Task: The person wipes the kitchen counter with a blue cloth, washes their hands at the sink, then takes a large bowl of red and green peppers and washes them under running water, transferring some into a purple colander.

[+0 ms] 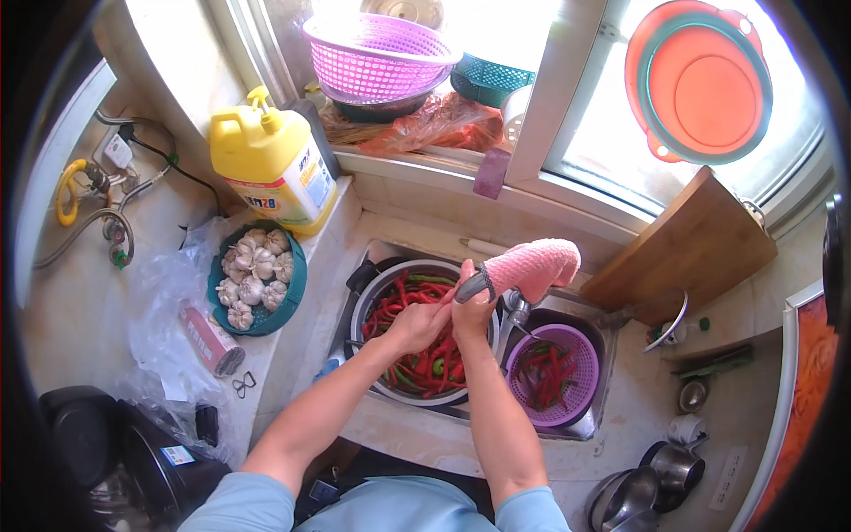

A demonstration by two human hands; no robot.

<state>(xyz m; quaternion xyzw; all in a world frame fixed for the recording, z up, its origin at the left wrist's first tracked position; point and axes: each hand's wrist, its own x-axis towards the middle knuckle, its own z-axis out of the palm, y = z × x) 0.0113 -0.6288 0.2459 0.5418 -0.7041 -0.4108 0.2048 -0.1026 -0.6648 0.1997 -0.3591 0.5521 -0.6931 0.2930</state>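
Observation:
My left hand (422, 327) and my right hand (473, 316) meet above the sink, close under the grey tip of the faucet spout (473, 286). The left fingers touch the right hand; the palms and most fingertips are hidden. A pink cloth (532, 266) with a dark edge wraps the spout. Below my hands, a round metal pot (360, 326) in the left basin holds many red chili peppers (442, 366) and a few green ones. In the right basin stands a purple plastic colander (586, 379) with more red chilies (545, 376).
Garlic bulbs (251, 290) fill a green basket (296, 292) on the left ledge, near a yellow pump jug (266, 153) and a clear plastic bag (156, 312). A wooden cutting board (685, 246) leans at the right. Metal ladles (631, 499) lie at lower right.

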